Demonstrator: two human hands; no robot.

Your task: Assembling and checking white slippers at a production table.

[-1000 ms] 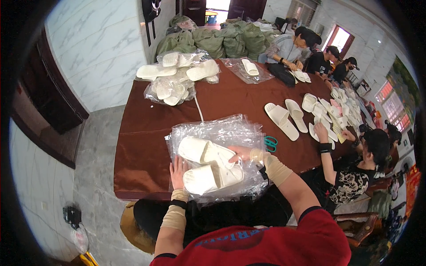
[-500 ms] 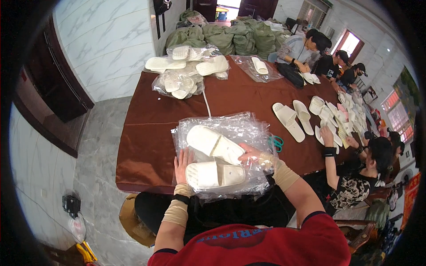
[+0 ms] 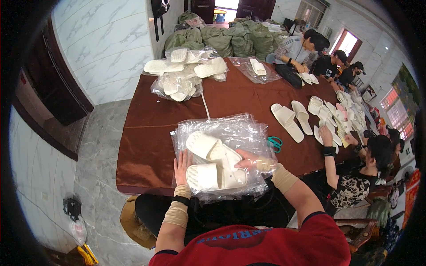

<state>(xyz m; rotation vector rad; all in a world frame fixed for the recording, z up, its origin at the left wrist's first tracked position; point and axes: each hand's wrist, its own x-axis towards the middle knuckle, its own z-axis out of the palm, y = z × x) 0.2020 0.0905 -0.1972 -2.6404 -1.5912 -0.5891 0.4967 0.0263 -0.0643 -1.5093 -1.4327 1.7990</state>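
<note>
Two hands, apart, both at the near side of a worktop (image 3: 146, 133) draped in shiny brown cloth. Left hand (image 3: 182, 167) lies flat, fingers spread, on the left edge of a stack of clear, crinkly plastic bags (image 3: 248, 133), right beside the open-toe slippers; can't tell if it touches them. Right hand (image 3: 249, 160), wrist wrapped in beige bandage, is clamped on the right edge of the upper white slipper (image 3: 208, 145), thumb on top. That slipper lies slantwise, strap end to the upper left, its heel part across the lower white slipper (image 3: 202, 177), whose strap end points left. Both are over the bag stack; can't tell whether either is inside a bag. Teal-handled scissors (image 3: 275, 144) lie just right of the bags. Farther right, a loose pair of white slippers (image 3: 287, 122), then a co-worker's hand (image 3: 327, 138) at a larger heap of slippers (image 3: 348, 111). Far left of worktop: pile of bagged white slippers (image 3: 186, 73). Single bagged slipper (image 3: 258, 67) near the far edge. Green woven sacks (image 3: 242, 42) stacked behind.
</note>
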